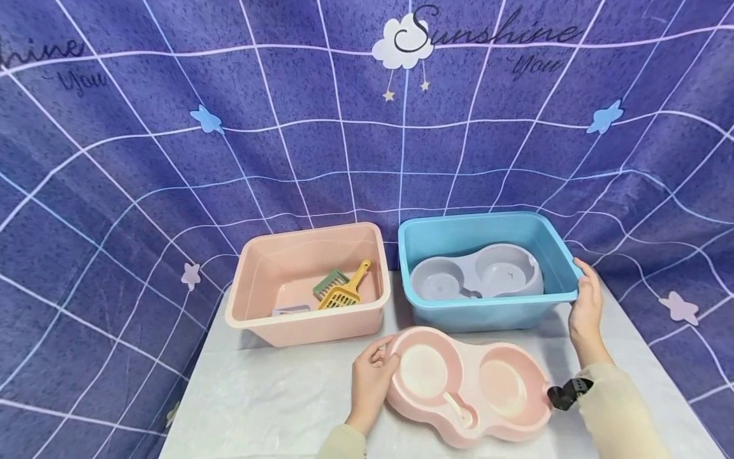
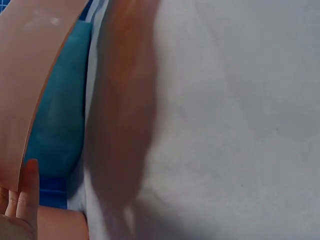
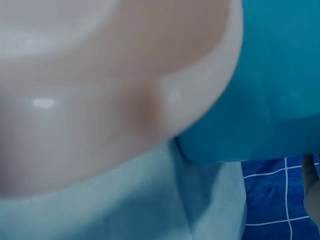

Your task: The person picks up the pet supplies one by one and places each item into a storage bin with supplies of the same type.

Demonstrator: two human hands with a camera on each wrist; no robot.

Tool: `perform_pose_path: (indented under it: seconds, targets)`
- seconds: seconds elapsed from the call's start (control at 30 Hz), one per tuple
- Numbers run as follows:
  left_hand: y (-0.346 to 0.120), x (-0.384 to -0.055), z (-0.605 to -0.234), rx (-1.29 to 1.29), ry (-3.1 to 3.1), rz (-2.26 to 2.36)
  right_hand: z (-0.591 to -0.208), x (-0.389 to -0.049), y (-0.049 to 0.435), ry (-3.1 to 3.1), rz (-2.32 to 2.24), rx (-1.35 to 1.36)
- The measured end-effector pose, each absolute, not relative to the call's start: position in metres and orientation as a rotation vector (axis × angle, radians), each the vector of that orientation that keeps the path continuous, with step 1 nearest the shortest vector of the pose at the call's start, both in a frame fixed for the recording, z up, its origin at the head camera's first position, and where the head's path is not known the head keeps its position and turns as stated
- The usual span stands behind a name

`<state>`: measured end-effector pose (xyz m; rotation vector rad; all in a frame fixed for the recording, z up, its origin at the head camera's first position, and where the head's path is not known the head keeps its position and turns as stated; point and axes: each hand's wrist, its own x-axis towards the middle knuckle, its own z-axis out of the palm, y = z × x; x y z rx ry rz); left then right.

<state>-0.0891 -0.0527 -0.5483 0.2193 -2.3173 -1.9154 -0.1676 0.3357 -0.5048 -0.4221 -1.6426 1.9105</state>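
Note:
A pink double pet bowl point(image 1: 470, 376) is held by its left end in my left hand point(image 1: 369, 379), slightly above the table. The left wrist view shows the bowl's side, fingers point(image 2: 28, 192) under its edge and a shadow on the cloth. My right hand point(image 1: 586, 312) grips the right rim of a blue tub point(image 1: 482, 314). Inside this tub lies a grey double pet bowl point(image 1: 470, 274). In the right wrist view the pink bowl's wall fills the upper left, close to the camera, with the blue tub beyond it.
Left of the blue tub stands a pink tub point(image 1: 321, 325). It holds a yellow slotted litter scoop point(image 1: 341, 296), a green comb-like piece point(image 1: 329, 284) and a partly hidden light grey item point(image 1: 291, 310). A white cloth point(image 1: 258, 395) covers the table; a blue-purple patterned curtain point(image 1: 344, 146) hangs behind.

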Motion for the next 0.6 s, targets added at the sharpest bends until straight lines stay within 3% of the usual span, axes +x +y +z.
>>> perform_pose_path:
  seconds: [0.6]
  targets:
    - [-0.07,-0.088,-0.519,0.335,-2.201,-1.946,-0.508,-0.171,0.336,-1.602,1.91,-0.415]
